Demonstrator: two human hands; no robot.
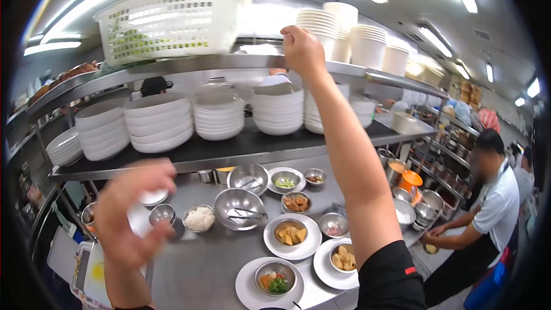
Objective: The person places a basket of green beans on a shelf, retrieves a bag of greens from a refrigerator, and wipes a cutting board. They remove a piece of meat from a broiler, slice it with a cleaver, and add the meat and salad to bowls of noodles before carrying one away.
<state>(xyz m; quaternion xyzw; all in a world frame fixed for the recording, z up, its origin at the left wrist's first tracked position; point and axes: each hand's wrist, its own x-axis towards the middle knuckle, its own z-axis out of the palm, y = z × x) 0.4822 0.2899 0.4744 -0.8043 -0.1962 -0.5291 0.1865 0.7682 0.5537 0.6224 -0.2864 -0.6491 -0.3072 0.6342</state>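
My right hand (pixel 303 50) is raised at the top shelf, its fingers curled together beside the stacked white tubs (pixel 317 27); what it grips, if anything, is too small to make out. Blurred by motion, my left hand (pixel 135 209) hangs over the left of the steel counter (pixel 195 264), fingers apart and nothing in them. Behind it stand stacks of white bowls (pixel 158 120) on the middle shelf. A bowl of white rice (pixel 199 218) and a steel bowl with tongs (pixel 236 208) lie to the right of my left hand.
A white perforated basket (pixel 172 20) with green vegetables sits on the top shelf. Several small food bowls on plates (pixel 258 298) cover the counter's right part. A co-worker (pixel 496 201) in a white shirt stands at the right, near pots and an orange container (pixel 410 180).
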